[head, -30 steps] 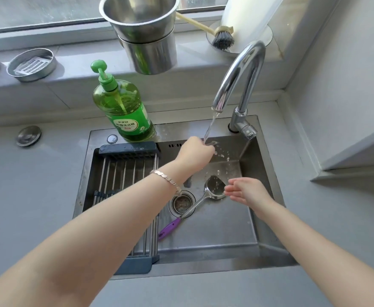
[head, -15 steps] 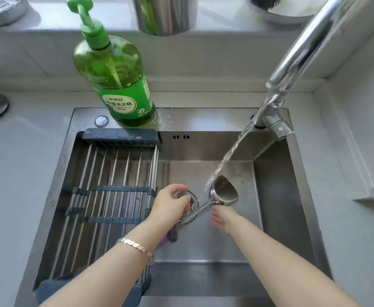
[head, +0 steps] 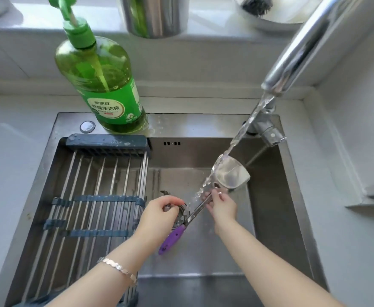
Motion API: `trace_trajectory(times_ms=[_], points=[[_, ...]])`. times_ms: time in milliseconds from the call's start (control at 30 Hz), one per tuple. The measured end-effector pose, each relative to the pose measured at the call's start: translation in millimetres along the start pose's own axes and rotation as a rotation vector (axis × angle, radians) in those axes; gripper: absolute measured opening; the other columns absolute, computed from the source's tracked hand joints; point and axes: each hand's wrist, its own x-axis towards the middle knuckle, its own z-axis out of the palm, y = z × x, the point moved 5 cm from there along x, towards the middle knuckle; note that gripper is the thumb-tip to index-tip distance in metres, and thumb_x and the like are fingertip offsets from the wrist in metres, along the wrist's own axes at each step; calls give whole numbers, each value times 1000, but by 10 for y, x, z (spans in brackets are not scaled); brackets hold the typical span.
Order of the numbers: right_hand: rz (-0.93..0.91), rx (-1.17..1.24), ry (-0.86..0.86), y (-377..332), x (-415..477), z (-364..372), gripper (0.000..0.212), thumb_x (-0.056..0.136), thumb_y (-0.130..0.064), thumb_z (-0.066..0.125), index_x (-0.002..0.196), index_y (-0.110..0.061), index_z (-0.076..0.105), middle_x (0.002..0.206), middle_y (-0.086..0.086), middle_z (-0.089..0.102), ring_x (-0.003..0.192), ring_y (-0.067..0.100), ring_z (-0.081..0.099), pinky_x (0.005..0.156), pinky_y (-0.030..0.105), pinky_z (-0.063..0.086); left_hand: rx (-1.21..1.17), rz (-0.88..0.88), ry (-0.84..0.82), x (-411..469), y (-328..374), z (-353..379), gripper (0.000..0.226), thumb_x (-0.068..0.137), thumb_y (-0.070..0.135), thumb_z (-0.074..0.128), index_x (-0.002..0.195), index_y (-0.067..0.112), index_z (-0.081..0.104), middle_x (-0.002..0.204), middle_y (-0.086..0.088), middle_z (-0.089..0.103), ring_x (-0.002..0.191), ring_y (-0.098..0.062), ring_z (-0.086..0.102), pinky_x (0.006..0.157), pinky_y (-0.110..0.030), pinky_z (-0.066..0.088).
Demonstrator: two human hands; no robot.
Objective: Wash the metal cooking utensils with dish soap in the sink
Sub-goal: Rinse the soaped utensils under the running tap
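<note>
The right hand [head: 222,208] pinched the bare shaft of the steel spatula with a purple handle [head: 232,176] just below its blade, its grip clamped on the metal between thumb and fingertips. The spatula was tilted above the floor of the stainless steel sink [head: 281,218], with its blade raised under the stream of water [head: 243,129] from the chrome tap [head: 303,45] and its purple end low beside the round metal drain strainer [head: 181,214]. The left hand [head: 157,218] sat over that strainer, fingers curled down onto it; whether its grip was clamped on the strainer or merely touching could not be told. A green bottle of dish soap [head: 102,85] stood on the sink's back rim, behind a wire drying rack [head: 88,196]
</note>
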Motion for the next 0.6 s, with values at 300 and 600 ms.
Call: trace_trajectory(times_ms=[300, 600], points=[[-119, 7, -128, -1174, -1162, -416, 14, 95, -8, 50, 83, -7, 57, 81, 7, 65, 69, 17, 65, 55, 19, 56, 251, 164, -59, -493, 791, -8, 35, 85, 39, 62, 116, 23, 60, 102, 1, 61, 92, -10, 56, 78, -20, 37], [85, 353, -97, -1307, -1531, -381, 17, 97, -4, 45, 80, -4, 48, 100, 14, 60, 90, 29, 64, 82, 38, 50, 308, 113, -331, -902, 1094, -312, 41, 87, 57, 47, 94, 21, 67, 89, 3, 65, 80, -9, 59, 77, -26, 45]])
